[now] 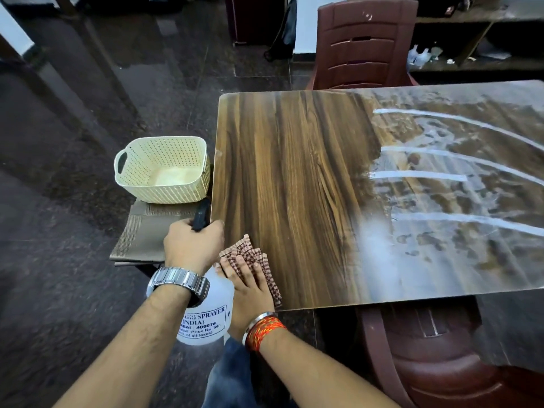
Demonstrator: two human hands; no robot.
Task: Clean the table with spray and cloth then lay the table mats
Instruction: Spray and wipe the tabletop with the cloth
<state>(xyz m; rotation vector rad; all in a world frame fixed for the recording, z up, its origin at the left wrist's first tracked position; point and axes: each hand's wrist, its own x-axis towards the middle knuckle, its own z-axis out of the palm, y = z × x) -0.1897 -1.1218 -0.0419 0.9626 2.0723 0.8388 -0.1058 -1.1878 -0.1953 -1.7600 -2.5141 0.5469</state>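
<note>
Translucent spray bottle (212, 318) reads "SPRAYER", "INDIA)", "400078".

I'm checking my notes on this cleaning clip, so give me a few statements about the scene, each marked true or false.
1. The left hand grips the spray bottle. True.
2. The right hand lifts the cloth clear of the table. False: it lies flat on the cloth, which rests on the table near its corner.
3. The basket stands on the table. False: it stands on the stacked mats beside the table.
4. The right part of the table shows wet streaks, while the left part looks dry. True.
5. Mats are already laid on the table. False: none is on it yet.
</note>
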